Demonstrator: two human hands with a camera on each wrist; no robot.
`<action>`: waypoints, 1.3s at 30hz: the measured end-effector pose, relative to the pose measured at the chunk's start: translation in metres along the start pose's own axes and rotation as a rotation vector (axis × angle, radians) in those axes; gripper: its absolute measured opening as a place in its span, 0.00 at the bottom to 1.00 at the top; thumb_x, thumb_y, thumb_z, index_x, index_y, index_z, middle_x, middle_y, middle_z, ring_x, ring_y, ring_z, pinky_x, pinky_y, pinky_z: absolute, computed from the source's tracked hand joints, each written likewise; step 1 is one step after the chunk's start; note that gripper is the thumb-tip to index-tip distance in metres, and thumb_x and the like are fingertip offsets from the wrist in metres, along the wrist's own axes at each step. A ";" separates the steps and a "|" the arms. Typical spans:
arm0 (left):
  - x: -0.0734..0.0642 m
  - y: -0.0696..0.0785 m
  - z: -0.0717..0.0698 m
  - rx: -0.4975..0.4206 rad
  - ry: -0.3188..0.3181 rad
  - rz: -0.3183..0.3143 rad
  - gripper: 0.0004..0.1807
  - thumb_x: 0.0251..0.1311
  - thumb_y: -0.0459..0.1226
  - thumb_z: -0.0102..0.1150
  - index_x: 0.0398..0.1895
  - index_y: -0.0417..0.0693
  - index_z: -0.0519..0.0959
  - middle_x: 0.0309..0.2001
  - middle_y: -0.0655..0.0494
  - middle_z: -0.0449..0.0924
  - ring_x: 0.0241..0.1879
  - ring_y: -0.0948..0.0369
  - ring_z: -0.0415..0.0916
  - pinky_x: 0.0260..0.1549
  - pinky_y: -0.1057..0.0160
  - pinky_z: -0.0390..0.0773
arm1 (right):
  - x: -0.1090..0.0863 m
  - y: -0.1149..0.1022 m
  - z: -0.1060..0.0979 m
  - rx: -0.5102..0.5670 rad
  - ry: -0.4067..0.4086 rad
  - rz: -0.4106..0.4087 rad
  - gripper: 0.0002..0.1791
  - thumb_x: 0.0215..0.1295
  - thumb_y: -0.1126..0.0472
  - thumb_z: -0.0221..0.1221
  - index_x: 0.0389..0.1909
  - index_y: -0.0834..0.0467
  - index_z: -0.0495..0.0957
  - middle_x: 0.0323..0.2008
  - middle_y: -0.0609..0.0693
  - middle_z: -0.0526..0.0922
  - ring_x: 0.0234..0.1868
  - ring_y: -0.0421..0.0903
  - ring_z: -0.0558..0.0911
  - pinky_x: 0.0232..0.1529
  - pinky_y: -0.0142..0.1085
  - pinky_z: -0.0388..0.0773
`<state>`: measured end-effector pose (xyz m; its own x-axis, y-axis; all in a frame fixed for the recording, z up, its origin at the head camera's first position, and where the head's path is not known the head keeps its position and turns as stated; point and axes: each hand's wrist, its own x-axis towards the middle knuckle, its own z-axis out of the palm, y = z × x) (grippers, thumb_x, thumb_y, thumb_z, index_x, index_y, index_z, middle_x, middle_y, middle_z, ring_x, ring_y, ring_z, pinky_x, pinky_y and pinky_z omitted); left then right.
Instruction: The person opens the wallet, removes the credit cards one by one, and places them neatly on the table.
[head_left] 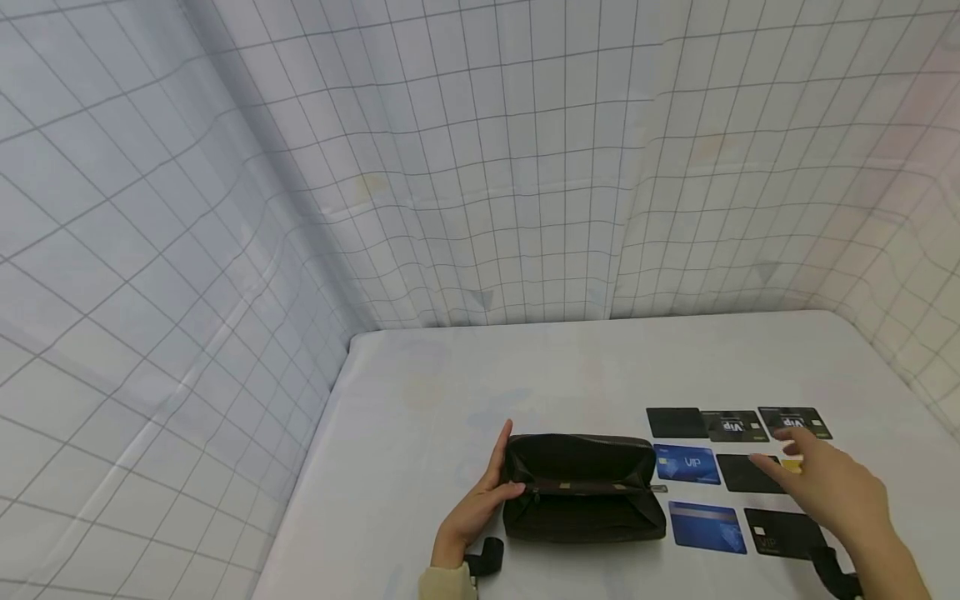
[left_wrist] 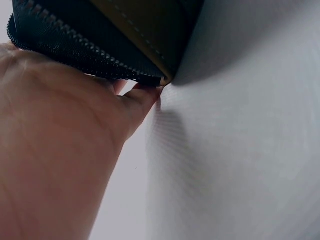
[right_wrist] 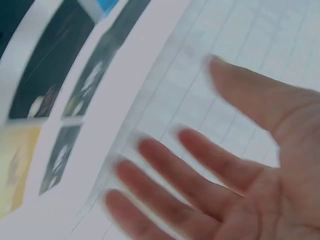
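Note:
A dark zip-around wallet (head_left: 585, 533) lies unzipped on the white table, its inner compartments spread and facing up. My left hand (head_left: 478, 510) holds it by its left end, thumb over the inner edge and index finger stretched along the outside. In the left wrist view the wallet's zipper teeth (left_wrist: 75, 37) show above the palm. My right hand (head_left: 843, 487) hovers over the cards at the right, fingers spread and holding nothing. Beneath it a yellow card (head_left: 791, 465) is mostly hidden, beside a plain black card (head_left: 746, 475). The right wrist view shows the fingers apart.
Cards lie in rows right of the wallet: a blue VIP card (head_left: 687, 464), a blue striped card (head_left: 707, 527), a black VIP card (head_left: 783, 533), and several black ones along the back, including a plain one (head_left: 675, 422). Grid-patterned white curtains (head_left: 525, 167) surround the table (head_left: 450, 375).

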<state>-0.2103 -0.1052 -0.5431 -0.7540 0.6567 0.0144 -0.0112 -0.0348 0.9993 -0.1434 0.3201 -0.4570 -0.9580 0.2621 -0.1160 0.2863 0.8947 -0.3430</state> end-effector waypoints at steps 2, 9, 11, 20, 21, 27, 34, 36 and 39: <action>0.000 -0.001 0.000 -0.001 0.001 -0.001 0.42 0.69 0.35 0.42 0.70 0.79 0.31 0.70 0.77 0.20 0.69 0.63 0.15 0.64 0.38 0.30 | -0.004 -0.015 0.003 0.042 0.141 -0.107 0.49 0.53 0.32 0.56 0.60 0.69 0.62 0.54 0.74 0.66 0.49 0.70 0.69 0.37 0.63 0.70; 0.001 -0.003 0.001 -0.010 -0.007 -0.009 0.42 0.69 0.35 0.42 0.70 0.79 0.31 0.70 0.76 0.20 0.69 0.61 0.14 0.63 0.37 0.31 | -0.007 -0.057 0.033 0.263 0.310 -0.475 0.65 0.43 0.43 0.70 0.73 0.54 0.37 0.72 0.57 0.28 0.71 0.62 0.31 0.60 0.68 0.30; 0.001 -0.003 0.001 -0.013 -0.009 -0.011 0.42 0.69 0.35 0.42 0.70 0.79 0.30 0.70 0.76 0.19 0.69 0.61 0.14 0.63 0.36 0.32 | -0.009 -0.065 0.044 0.280 0.267 -0.556 0.70 0.36 0.41 0.72 0.74 0.52 0.35 0.72 0.53 0.24 0.70 0.60 0.26 0.61 0.64 0.23; 0.002 -0.003 0.001 -0.009 -0.006 -0.008 0.42 0.69 0.35 0.43 0.71 0.77 0.30 0.70 0.75 0.19 0.69 0.60 0.14 0.63 0.36 0.31 | -0.018 -0.087 0.078 0.315 0.050 -0.795 0.80 0.17 0.33 0.75 0.74 0.52 0.39 0.72 0.56 0.26 0.71 0.56 0.24 0.63 0.57 0.17; 0.002 -0.003 0.001 -0.011 -0.006 -0.008 0.42 0.69 0.35 0.43 0.71 0.77 0.30 0.70 0.75 0.19 0.69 0.60 0.14 0.63 0.36 0.31 | -0.018 -0.087 0.081 0.299 0.041 -0.803 0.80 0.16 0.32 0.74 0.74 0.51 0.39 0.72 0.56 0.27 0.71 0.57 0.26 0.64 0.56 0.17; 0.002 -0.003 0.001 -0.017 -0.003 -0.014 0.42 0.69 0.35 0.43 0.70 0.80 0.31 0.70 0.75 0.19 0.69 0.60 0.14 0.63 0.35 0.32 | -0.015 -0.088 0.092 0.189 0.058 -0.841 0.78 0.17 0.28 0.72 0.74 0.50 0.41 0.73 0.55 0.31 0.72 0.58 0.32 0.67 0.50 0.21; 0.002 -0.002 0.000 -0.016 0.009 -0.020 0.41 0.69 0.36 0.42 0.70 0.80 0.31 0.70 0.76 0.19 0.69 0.60 0.14 0.62 0.35 0.32 | -0.013 -0.091 0.088 0.188 0.120 -0.828 0.70 0.24 0.37 0.75 0.73 0.46 0.47 0.72 0.50 0.45 0.72 0.53 0.47 0.70 0.49 0.32; 0.002 -0.001 0.000 -0.011 0.017 -0.023 0.41 0.69 0.36 0.42 0.70 0.80 0.31 0.70 0.76 0.20 0.69 0.60 0.14 0.62 0.35 0.32 | -0.012 -0.091 0.087 0.189 0.151 -0.833 0.67 0.26 0.38 0.75 0.72 0.47 0.49 0.70 0.51 0.52 0.69 0.52 0.53 0.70 0.47 0.35; 0.002 -0.001 0.001 0.001 0.026 -0.030 0.40 0.69 0.38 0.43 0.70 0.80 0.31 0.70 0.76 0.20 0.69 0.60 0.14 0.63 0.36 0.31 | -0.012 -0.091 0.088 0.210 0.163 -0.822 0.64 0.29 0.41 0.75 0.71 0.47 0.52 0.67 0.50 0.58 0.66 0.51 0.59 0.71 0.37 0.35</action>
<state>-0.2113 -0.1035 -0.5445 -0.7700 0.6378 -0.0164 -0.0335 -0.0148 0.9993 -0.1565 0.2036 -0.5061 -0.8479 -0.3756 0.3741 -0.5170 0.7420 -0.4268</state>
